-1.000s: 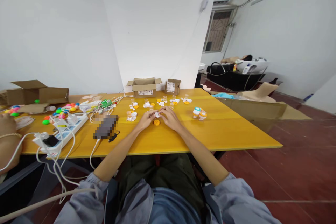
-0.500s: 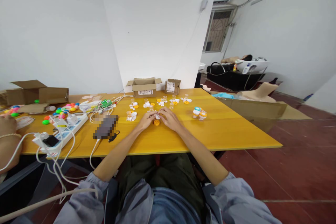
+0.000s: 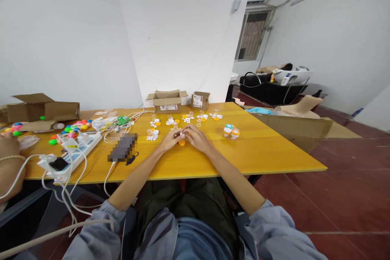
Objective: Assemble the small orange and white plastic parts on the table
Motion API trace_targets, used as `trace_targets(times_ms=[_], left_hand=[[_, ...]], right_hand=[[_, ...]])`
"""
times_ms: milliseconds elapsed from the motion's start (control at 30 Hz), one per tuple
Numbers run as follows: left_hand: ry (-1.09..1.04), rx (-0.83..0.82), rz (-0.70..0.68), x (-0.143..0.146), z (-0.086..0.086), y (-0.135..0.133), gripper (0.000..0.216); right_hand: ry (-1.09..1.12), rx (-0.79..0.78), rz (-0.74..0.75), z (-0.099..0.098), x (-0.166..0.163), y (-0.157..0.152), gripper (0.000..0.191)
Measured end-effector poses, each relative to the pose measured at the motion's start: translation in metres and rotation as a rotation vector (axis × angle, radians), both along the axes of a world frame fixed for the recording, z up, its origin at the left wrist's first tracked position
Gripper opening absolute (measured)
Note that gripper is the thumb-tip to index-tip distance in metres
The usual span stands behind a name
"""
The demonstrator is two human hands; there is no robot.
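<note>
Two hands are meeting over the desk (image 3: 262, 154) — the left hand (image 3: 170, 140) and the right hand (image 3: 198, 139) are bringing their fingertips close together around one small white piece (image 3: 183, 134). Both are holding it in a narrow pinch, so the piece is sitting right between them, partly hidden by fingers. It is looking pale and glossy, and too small for me to make out its exact shape.

One yellow lid (image 3: 181, 143) is lying just on the near side of the piece, round and bright, below the fingertips. Beyond the hands, one clear cup (image 3: 199, 123) is standing apart, and six clusters of loose parts are spreading out: one pile of white parts (image 3: 151, 137) near the left hand, and five more in a rough row farther back, each mixing white bits with clear and yellow ones. To the right, a tight group of capped containers (image 3: 232, 131) is standing together, showing blue, white and orange; I cannot count them surely.

At the back, two cardboard boxes (image 3: 167, 101) are resting near the wall. Off to the left, one power strip (image 3: 87, 148) is lying among white cables, many coloured balls (image 3: 72, 129) are scattering behind it, and one co-worker's hand (image 3: 9, 144) is reaching in at the edge.
</note>
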State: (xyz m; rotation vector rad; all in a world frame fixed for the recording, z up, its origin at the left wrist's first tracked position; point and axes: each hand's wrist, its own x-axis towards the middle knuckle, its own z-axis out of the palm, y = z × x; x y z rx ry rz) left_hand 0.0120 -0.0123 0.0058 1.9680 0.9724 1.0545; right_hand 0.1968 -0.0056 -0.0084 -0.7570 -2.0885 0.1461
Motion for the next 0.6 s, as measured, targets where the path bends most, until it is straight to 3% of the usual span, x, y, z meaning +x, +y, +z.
trace_targets(times_ms=[600], left_hand=[[-0.020,-0.028,-0.001,0.0006,0.0063,-0.0033,0.039]], right_hand=[[0.006,0.005,-0.024,0.0008,-0.0017,-0.0024,0.014]])
